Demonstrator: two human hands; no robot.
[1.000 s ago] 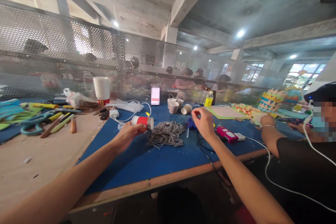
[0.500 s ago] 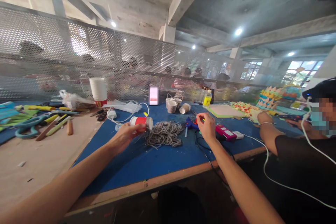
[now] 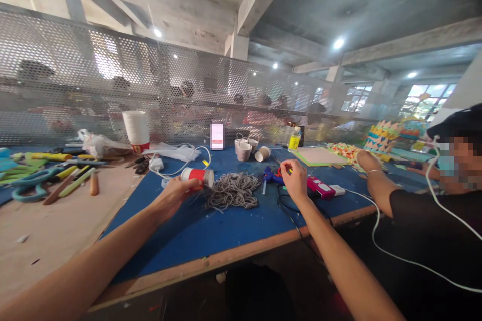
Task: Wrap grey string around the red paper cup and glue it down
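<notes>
My left hand (image 3: 173, 195) is closed around a red and white paper cup (image 3: 196, 176), tipped on its side with its rim to the right. Grey material shows around the rim end. Just right of the cup, a loose heap of grey cord (image 3: 235, 191) lies on the blue table mat (image 3: 211, 233). My right hand (image 3: 294, 179) is raised beyond the heap with thumb and fingers pinched together. Whatever is between those fingertips is too small to make out. A blue glue gun (image 3: 271, 176) lies left of that hand, and a magenta device (image 3: 320, 188) is to its right.
Small grey cord-covered cups (image 3: 243, 150) stand behind the heap, one cup (image 3: 262, 154) on its side. Stacked paper cups (image 3: 136, 130), scissors (image 3: 30, 188) and a yellow-labelled bottle (image 3: 294, 140) lie around. A co-worker's arm (image 3: 378, 185) reaches in at right. Cables cross the table.
The whole view has shifted slightly, so things sit a little further left. My left hand still holds the cup, and my right hand stays pinched in nearly the same place.
</notes>
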